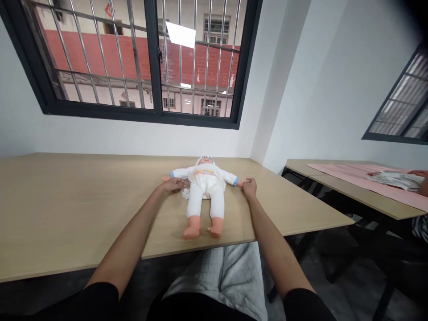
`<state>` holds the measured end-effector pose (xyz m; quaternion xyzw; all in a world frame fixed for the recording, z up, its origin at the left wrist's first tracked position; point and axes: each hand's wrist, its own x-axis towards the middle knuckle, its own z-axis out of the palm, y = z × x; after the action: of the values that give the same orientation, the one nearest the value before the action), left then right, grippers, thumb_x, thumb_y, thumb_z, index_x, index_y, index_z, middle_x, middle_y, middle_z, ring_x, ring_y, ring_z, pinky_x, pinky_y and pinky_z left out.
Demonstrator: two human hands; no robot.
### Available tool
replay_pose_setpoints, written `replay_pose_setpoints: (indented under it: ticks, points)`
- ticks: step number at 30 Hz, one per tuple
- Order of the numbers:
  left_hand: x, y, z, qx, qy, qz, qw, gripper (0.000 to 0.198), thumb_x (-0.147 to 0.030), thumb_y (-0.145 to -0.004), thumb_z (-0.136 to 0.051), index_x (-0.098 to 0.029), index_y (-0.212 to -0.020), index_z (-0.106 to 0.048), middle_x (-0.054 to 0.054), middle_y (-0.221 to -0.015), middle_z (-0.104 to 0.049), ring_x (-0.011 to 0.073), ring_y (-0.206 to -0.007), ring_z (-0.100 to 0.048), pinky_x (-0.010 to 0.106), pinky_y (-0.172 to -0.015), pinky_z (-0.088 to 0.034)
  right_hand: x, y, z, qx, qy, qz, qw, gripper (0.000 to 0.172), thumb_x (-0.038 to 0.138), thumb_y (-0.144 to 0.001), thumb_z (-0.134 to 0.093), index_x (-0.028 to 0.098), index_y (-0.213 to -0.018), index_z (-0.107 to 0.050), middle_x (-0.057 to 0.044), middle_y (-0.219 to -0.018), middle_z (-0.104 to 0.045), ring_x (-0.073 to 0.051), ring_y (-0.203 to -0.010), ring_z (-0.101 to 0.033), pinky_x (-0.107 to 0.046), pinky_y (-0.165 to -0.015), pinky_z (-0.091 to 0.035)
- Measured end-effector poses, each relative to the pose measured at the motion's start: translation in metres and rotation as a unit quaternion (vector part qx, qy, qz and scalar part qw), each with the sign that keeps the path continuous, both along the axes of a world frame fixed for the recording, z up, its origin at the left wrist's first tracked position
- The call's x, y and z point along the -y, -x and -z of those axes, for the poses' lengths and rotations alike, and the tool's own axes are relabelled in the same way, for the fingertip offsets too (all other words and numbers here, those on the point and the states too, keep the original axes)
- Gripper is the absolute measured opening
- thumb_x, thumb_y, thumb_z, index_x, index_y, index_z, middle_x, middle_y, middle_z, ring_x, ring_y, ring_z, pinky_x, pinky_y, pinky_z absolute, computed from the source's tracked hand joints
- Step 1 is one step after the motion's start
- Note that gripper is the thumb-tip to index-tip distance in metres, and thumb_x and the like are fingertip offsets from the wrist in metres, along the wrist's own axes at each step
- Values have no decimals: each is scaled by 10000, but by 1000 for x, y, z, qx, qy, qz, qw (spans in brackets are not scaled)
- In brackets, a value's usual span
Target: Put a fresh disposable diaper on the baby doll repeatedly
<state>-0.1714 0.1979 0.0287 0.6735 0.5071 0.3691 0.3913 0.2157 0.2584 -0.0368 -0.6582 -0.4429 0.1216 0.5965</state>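
Observation:
A baby doll (204, 187) in a white romper with blue cuffs and a white cap lies on its back on the wooden table (67, 205), feet toward me and arms stretched out sideways. My left hand (174, 183) is closed around the doll's arm on the left side, near the wrist. My right hand (249, 186) pinches the doll's hand on the right side. Some white cloth shows under the doll's hip by my left hand.
A barred window (143, 58) fills the wall behind the table. At the right stands a second table (351, 189) with a pink cloth (368, 180) and folded white fabric (394, 179); another person's hand (419, 174) rests there.

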Motion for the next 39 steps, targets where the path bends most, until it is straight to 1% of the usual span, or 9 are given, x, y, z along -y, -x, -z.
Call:
replay_pose_setpoints:
  ticks: [3, 6, 11, 14, 20, 25, 30, 35, 39]
  points:
    - [2, 2, -5, -21, 15, 48, 999, 318, -295, -420, -757, -166, -696, -667, 45, -737, -691, 203, -725, -617, 266, -677, -465, 1, 0, -1, -1, 3, 5, 1000, 290, 184, -658, -413, 160, -906, -562, -93, -945, -614, -208, -868, -569, -301, -766, -438]
    - [3, 4, -6, -68, -11, 46, 997, 303, -282, -401, -740, -191, -680, -661, 19, -764, -693, 209, -778, -610, 253, -707, -457, 1, 0, -2, 1, 5, 3, 1000, 282, 189, -657, -416, 159, -883, -581, -97, -953, -627, -214, -883, -573, -309, -784, -440]
    - [1, 7, -5, -145, -15, 30, 989, 294, -291, -382, -737, -187, -645, -660, 9, -706, -666, 224, -758, -583, 245, -655, -428, 1, -2, -1, 10, 5, -4, 1000, 292, 193, -660, -403, 148, -869, -601, -99, -936, -641, -213, -862, -581, -313, -780, -445]
    - [2, 8, -8, -93, -11, 0, 996, 307, -299, -388, -766, -172, -646, -659, 11, -698, -669, 227, -755, -585, 258, -655, -430, 0, -3, 0, 13, 7, -5, 1000, 299, 200, -660, -408, 145, -877, -607, -97, -919, -647, -208, -823, -586, -309, -751, -451]
    - [7, 10, -19, 118, 1, -43, 992, 461, -384, -477, -791, -118, -834, -672, 73, -833, -692, 184, -735, -599, 266, -656, -437, -5, -5, 3, 8, 4, -1, 1000, 281, 200, -682, -403, 141, -864, -609, -108, -919, -651, -211, -834, -590, -303, -745, -451]
    - [1, 13, -15, 156, -35, -91, 983, 439, -452, -495, -785, -105, -734, -663, 43, -697, -657, 130, -630, -561, 237, -581, -402, -5, -5, 4, 2, -1, 2, 1000, 268, 199, -678, -417, 145, -852, -612, -95, -896, -653, -206, -815, -586, -302, -745, -451]
    - [-2, 12, -14, 170, -47, -109, 978, 384, -410, -496, -797, -111, -665, -626, 16, -587, -604, 94, -519, -505, 219, -500, -358, -3, -5, 3, -2, -3, 7, 1000, 254, 204, -669, -434, 154, -838, -617, -81, -861, -651, -203, -788, -578, -309, -747, -451]
    - [0, 9, -16, 232, -20, -71, 970, 355, -295, -524, -771, -144, -809, -622, -6, -642, -603, 86, -526, -516, 221, -519, -399, -4, -6, 4, -5, -10, 6, 1000, 243, 203, -661, -439, 157, -820, -618, -81, -859, -651, -203, -793, -575, -312, -755, -450]
    - [3, 12, -19, 217, 10, -14, 976, 327, -282, -565, -758, -119, -834, -669, 28, -717, -627, 86, -588, -534, 230, -572, -425, -6, -6, 5, -11, -14, 8, 1000, 224, 208, -654, -453, 164, -798, -618, -70, -844, -651, -196, -783, -576, -304, -750, -451]
